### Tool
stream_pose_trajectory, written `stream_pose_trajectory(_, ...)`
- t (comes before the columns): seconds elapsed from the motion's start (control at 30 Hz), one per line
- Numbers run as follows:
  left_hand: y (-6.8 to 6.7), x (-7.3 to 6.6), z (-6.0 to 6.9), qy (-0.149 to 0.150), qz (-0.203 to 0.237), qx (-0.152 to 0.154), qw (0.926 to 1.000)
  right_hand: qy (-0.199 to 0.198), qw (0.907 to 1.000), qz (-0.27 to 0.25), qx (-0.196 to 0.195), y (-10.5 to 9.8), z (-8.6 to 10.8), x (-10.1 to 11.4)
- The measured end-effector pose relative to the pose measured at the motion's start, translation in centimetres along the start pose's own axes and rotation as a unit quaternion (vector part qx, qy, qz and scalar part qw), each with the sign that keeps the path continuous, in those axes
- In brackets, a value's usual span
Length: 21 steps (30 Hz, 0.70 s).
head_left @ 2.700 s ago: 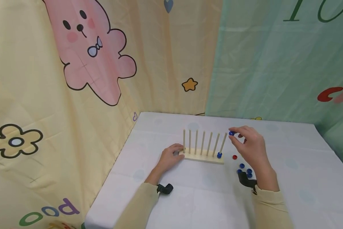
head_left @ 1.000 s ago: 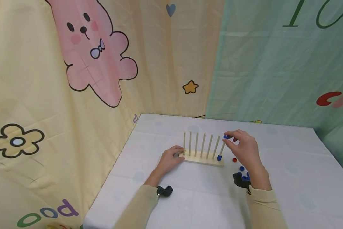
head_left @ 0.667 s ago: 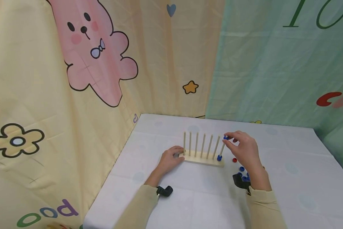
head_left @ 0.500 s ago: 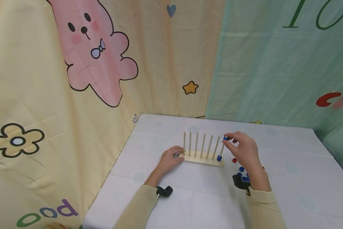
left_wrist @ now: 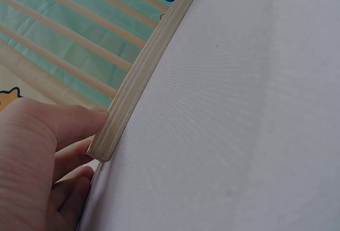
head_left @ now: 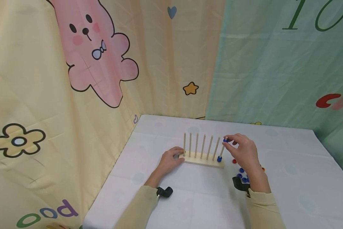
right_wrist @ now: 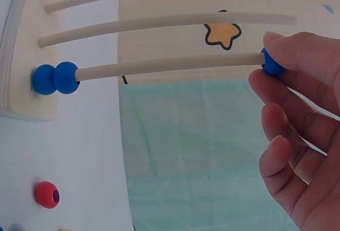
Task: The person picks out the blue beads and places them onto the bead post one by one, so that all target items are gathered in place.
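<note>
In the head view, the left hand (head_left: pixel 170 160) is gripping the left end of a wooden base (head_left: pixel 203 161), which is standing on the desk (head_left: pixel 200 200) and carrying seven pegs (head_left: pixel 203 147). The right hand (head_left: pixel 244 152) is pinching a blue bead (head_left: pixel 225 140) at the top of the rightmost peg (head_left: pixel 222 150); two blue beads (head_left: pixel 219 159) are sitting at its foot. One red bead (head_left: pixel 234 161) is lying to the right. At least three loose blue beads (head_left: pixel 241 170) are showing nearer, the wrist camera (head_left: pixel 240 184) partly blocking them; an orange piece (head_left: pixel 263 169) (too covered to make out) is peeking past the wrist. The cloth backdrop (head_left: pixel 160 63) is showing "ood" (head_left: pixel 48 212) and a cut-off "10" (head_left: pixel 295 16).

In the left wrist view, the thumb is pressing the base, the frame cutting off the pegs.

In the right wrist view, thumb and finger are hiding much of the pinched bead.
</note>
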<state>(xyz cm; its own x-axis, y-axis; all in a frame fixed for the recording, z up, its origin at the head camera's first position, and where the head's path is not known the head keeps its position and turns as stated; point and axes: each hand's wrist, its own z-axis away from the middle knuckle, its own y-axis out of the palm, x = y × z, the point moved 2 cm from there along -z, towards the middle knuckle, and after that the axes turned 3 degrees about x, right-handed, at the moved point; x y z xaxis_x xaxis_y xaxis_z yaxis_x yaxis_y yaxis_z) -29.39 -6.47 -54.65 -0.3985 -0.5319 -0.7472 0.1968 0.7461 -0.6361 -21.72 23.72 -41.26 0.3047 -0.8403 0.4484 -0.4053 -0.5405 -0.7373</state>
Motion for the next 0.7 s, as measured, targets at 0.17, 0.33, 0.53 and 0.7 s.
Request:
stream_pose_trajectory(0.17, 0.00, 0.08, -0.06, -0.007, -0.003, 0.003, 1.0000, 0.003, 1.0000, 0.001, 0.004, 0.10, 0.11, -0.09)
stream_pose_trajectory(0.33, 0.03, 0.06, -0.11, 0.000, -0.006, -0.002, 1.0000, 0.007, 0.9999, 0.001, 0.008, 0.25, 0.23, -0.15)
stream_pose_trajectory(0.53, 0.03, -0.05, 0.02, -0.001, 0.001, -0.005, 1.0000, 0.012, 0.9999, -0.001, 0.012, 0.39, 0.33, -0.20)
stream_pose_trajectory(0.7, 0.04, -0.12, 0.04, -0.003, 0.000, -0.007, 1.0000, 0.016, 0.9998, 0.004, 0.013, 0.57, 0.35, -0.37)
